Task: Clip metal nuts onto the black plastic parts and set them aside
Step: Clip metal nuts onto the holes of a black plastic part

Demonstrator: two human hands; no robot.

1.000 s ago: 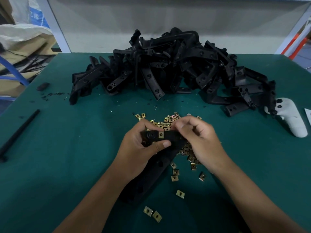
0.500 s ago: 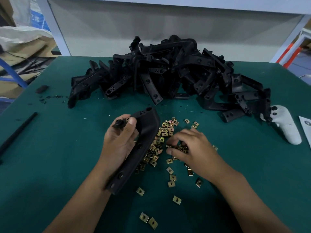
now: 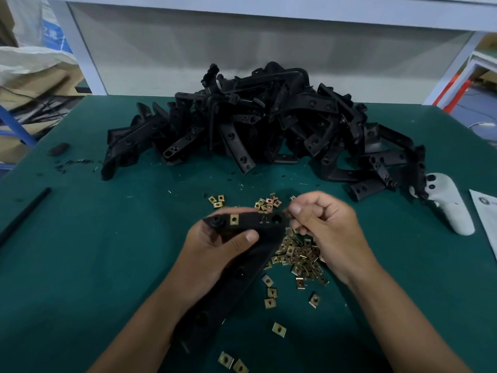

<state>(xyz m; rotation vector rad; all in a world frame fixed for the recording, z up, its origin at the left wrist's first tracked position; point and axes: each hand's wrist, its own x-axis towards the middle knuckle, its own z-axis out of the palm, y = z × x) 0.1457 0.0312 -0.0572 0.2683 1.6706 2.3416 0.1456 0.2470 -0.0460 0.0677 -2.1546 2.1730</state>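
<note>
Left hand (image 3: pixel 215 254) grips a black plastic part (image 3: pixel 243 267) near its upper end, thumb curled over the front face, fingers wrapped behind. Part is held above the green table mat (image 3: pixel 94 265), in front of the person. Long axis runs diagonally: lower end toward the near left by the left forearm, upper end bent toward the right, its tip pointing at the right hand (image 3: pixel 325 227). One brass clip nut (image 3: pixel 234 219) already sits on the upper end; an open round hole shows just right of it.

Right hand: fingers curled, thumb and forefinger pinched together just beside the part's tip. Whether a nut is between them, cannot tell.

Loose nuts (image 3: pixel 298 254) scattered on the mat under and around both hands, a few strays nearer the person.

Far side of mat: large pile of black parts (image 3: pixel 255 125). White handheld controller (image 3: pixel 446 208) at right, paper sheet (image 3: pixel 486 214) at the right edge. Black rod (image 3: pixel 24 214) at left. Behind the table: grey panel, white frame posts, a sack and cardboard at far left
</note>
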